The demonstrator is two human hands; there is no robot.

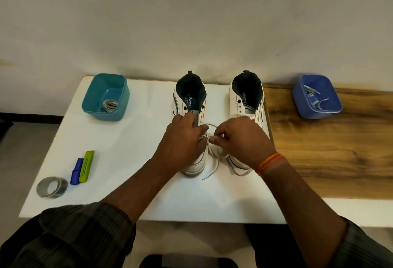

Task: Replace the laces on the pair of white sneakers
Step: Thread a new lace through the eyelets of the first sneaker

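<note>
Two white sneakers stand side by side on the white tabletop (131, 161), heels to the wall, toes toward the person. Left sneaker (191, 101) sits under the left hand (184, 138); right sneaker (247, 97) is partly covered by the right hand (238, 140). Both hands meet betw. the shoes, over the left sneaker's eyelet area. Left-hand fingers are curled down on the shoe's tongue/upper w/ the fingertips pinching the white lace (212, 161) near the crossing; right-hand fingers (214, 140) are curled, thumb & forefinger pinching the same lace. A loop of lace arches betw. the hands, and loose ends trail down past the toe onto the tabletop. An orange thread band (269, 162) is on the right wrist. Far left: teal tub (119, 106) w/ a folded grey lace inside. Near left: grey tape roll (52, 186), blue marker (76, 172) touching a green cutter (86, 166). Far right, on the wood surface (331, 150): blue tub (302, 99) holding loose grey laces.
</note>
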